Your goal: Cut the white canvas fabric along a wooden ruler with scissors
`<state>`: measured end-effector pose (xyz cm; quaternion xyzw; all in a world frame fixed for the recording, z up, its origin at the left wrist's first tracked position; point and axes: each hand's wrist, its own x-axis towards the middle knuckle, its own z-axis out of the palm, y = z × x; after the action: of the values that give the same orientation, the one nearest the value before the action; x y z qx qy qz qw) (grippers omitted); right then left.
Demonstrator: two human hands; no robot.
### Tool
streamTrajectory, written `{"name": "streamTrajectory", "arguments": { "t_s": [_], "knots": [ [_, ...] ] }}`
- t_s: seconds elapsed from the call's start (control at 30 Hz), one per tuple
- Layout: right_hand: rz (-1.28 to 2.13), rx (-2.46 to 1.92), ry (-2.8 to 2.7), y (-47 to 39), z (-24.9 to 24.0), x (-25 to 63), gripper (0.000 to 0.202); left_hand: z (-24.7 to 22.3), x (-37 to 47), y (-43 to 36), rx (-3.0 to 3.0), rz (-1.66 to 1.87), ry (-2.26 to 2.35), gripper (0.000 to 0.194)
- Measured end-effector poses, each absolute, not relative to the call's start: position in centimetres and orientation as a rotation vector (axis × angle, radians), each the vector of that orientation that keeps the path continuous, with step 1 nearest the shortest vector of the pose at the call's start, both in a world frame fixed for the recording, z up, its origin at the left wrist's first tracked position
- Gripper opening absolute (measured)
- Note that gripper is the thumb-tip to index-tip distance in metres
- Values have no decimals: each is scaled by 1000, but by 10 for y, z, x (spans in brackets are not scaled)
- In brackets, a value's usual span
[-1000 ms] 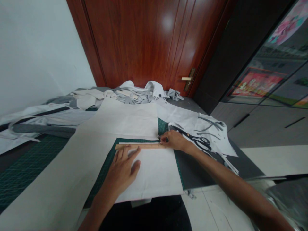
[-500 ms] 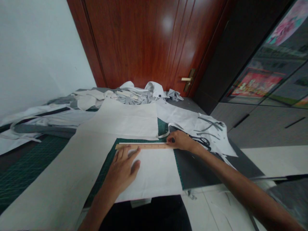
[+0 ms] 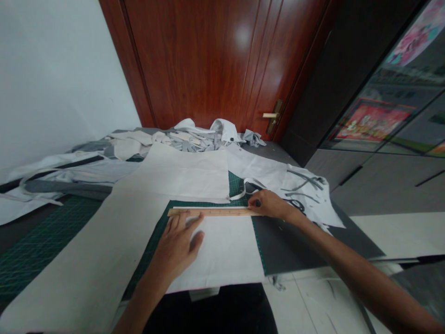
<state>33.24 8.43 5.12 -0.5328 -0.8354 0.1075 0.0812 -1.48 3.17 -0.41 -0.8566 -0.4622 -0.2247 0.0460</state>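
A wooden ruler lies across the far edge of a white fabric piece. My left hand rests with fingers spread, its fingertips pressing on the ruler's left part. At the ruler's right end is my right hand, thumb and fingertips pinched together close to the fabric edge. Whatever sits in that pinch is too small to make out. Under the fabric is a green cutting mat. Black-handled scissors lie partly hidden behind my right forearm.
A large off-white fabric panel covers the left and back of the table. Fabric scraps are heaped by the wooden door. White cloth with grey strips lies at right, beside a cabinet.
My right hand has slid a little to the right along the ruler, showing more of its right end. The left hand, ruler and fabric have stayed in place.
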Motion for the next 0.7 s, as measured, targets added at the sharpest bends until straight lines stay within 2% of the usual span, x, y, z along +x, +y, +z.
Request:
{"name": "streamTrajectory", "arguments": {
  "t_s": [0.47,0.57,0.7],
  "knots": [
    [351,-1638,-2307,86,52,351,12,-12,-16,32,-2611,-750,-1411,45],
    [261,-1602,-2212,101,62,348,14,-15,-15,31,-2603,-767,-1427,46],
    [306,-1546,-2091,137,66,337,18,-17,-14,30,-2595,-764,-1450,46]
  ]
}}
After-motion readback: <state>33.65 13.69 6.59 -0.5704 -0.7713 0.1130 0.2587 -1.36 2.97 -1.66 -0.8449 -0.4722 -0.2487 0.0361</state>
